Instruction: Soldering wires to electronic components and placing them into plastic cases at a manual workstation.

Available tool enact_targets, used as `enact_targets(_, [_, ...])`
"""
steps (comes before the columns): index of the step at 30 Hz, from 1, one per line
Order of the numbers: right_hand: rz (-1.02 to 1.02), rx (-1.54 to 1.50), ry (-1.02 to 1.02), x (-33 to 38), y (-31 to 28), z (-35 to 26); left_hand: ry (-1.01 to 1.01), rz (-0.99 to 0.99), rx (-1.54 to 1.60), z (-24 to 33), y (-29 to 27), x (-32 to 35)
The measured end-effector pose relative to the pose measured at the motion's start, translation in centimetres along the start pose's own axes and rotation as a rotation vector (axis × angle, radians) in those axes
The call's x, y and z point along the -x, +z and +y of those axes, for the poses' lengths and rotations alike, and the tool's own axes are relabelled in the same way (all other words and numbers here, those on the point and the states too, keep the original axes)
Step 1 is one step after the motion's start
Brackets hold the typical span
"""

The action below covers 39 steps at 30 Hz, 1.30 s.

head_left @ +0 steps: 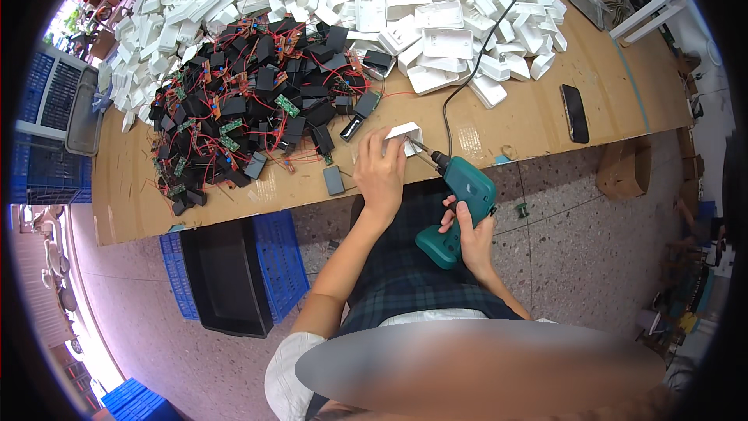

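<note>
Head view: your left hand (379, 171) sits at the table's near edge, fingers closed over a small white plastic housing (407, 137) that it pins against the brown tabletop (530, 113). Your right hand (467, 235), at about four o'clock from the left, is wrapped tight around the handle of a teal electric screwdriver (460, 206), whose bit (421, 148) angles up to ten o'clock and meets the housing right beside your left fingertips.

The risk, as I judge it: the bit stands slanted and not square to the part, so it could skip off the screw and jab your left fingers, which lie just beside the tip. The housing is also at the table's edge over your lap, and a hard push could shove it off. The black cord (467, 70) trailing to twelve o'clock across the white casings (436, 31) could snag and tug the tool.

At ten o'clock lies the heap of black modules with red wires (249, 109); a dark phone (575, 112) lies at two o'clock, well apart.
</note>
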State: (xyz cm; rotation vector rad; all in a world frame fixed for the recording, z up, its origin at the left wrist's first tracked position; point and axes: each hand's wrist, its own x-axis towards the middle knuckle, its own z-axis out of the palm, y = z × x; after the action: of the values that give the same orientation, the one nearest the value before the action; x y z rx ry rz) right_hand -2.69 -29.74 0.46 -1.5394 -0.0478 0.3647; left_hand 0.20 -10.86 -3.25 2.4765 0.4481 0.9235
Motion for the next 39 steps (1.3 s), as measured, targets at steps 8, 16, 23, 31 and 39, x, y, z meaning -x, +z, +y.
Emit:
enact_targets(8, [0.007,-0.016,0.019,0.0,-0.1,0.4,0.007,0.005,-0.012,0.1,0.0,0.0])
enact_targets(16, [0.021,-0.063,0.042,0.2,0.1,0.8,0.007,0.005,-0.023,0.0,0.0,0.0])
enact_targets(23, [0.005,-0.12,-0.011,0.2,0.4,1.0,0.011,0.002,-0.031,0.0,0.1,0.1])
enact_targets(31, [0.019,-0.179,0.002,0.3,0.4,1.1,0.015,-0.007,-0.025,0.1,0.0,0.0])
enact_targets(39, [0.018,-0.2,0.022,0.4,0.5,1.2,0.016,-0.001,-0.031,0.0,0.0,0.1])
